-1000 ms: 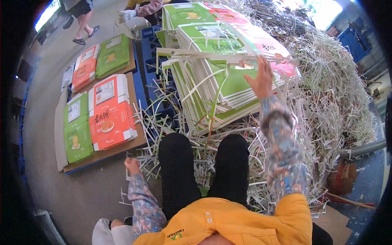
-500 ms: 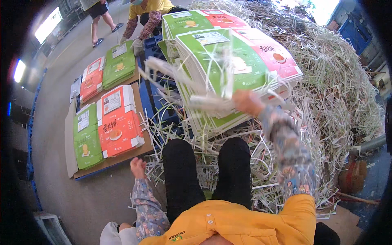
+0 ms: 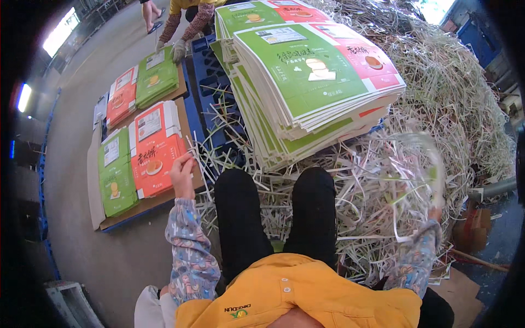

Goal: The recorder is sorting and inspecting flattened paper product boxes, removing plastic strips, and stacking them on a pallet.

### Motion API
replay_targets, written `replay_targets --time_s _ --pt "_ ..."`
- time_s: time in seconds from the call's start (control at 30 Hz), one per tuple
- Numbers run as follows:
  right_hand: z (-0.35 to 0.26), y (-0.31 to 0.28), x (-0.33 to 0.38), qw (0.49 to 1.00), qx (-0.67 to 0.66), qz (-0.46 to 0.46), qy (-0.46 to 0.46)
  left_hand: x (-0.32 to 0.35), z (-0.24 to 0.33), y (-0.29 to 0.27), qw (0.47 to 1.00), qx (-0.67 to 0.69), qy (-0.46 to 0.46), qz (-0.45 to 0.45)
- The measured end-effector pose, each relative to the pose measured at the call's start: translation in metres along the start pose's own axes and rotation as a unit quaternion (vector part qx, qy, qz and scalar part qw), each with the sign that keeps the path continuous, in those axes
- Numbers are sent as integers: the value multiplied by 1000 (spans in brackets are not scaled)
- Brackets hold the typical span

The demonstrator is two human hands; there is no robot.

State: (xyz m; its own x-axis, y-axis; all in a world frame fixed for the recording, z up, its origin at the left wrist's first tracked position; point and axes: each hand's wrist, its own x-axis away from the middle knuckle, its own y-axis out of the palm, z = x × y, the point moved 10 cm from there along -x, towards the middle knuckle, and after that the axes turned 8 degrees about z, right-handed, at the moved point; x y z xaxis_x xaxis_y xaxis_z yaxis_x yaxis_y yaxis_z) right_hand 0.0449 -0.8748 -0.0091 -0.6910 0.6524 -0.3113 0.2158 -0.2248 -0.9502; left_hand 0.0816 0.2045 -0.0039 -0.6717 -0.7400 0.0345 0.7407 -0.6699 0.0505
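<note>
My left hand (image 3: 182, 174) is raised beside the near red stack of flat printed box sheets (image 3: 158, 156), its fingers curled and pinched. Pale strips lie by its fingertips, and I cannot make out whether it grips one. Low on the right, my right hand (image 3: 435, 212) is at the edge of the shredded paper heap (image 3: 377, 191); motion blur and strips hide its fingers. A smeared bundle of paper strips (image 3: 435, 172) is just above it. In front of my knees stands a tall stack of green and red printed sheets (image 3: 306, 71), its top free of loose strips.
A blue pallet (image 3: 216, 82) shows left of the tall stack. More green sheets (image 3: 158, 79) lie on brown cardboard further left, under a co-worker's gloved hands (image 3: 178, 50). A grey pipe (image 3: 495, 190) and a brown box (image 3: 473, 227) are at the right.
My right hand has swung from the tall stack down to the right, and the loose strips over that stack are gone from it. My left hand has risen slightly towards the red stack.
</note>
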Motion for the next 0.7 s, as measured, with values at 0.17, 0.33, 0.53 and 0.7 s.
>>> replay_targets --time_s 0.17,0.33,0.53,0.7 --pt "-110 -112 81 995 72 21 70 45 63 116 982 -24 33 -182" --pt "-274 -132 122 937 -231 158 -207 76 73 217 958 -11 10 -285" --pt "-430 -164 237 837 -454 -57 -301 85 57 262 964 22 -30 -262" --pt "-494 -173 281 739 -602 -166 -254 81 44 256 975 -22 -45 -217"
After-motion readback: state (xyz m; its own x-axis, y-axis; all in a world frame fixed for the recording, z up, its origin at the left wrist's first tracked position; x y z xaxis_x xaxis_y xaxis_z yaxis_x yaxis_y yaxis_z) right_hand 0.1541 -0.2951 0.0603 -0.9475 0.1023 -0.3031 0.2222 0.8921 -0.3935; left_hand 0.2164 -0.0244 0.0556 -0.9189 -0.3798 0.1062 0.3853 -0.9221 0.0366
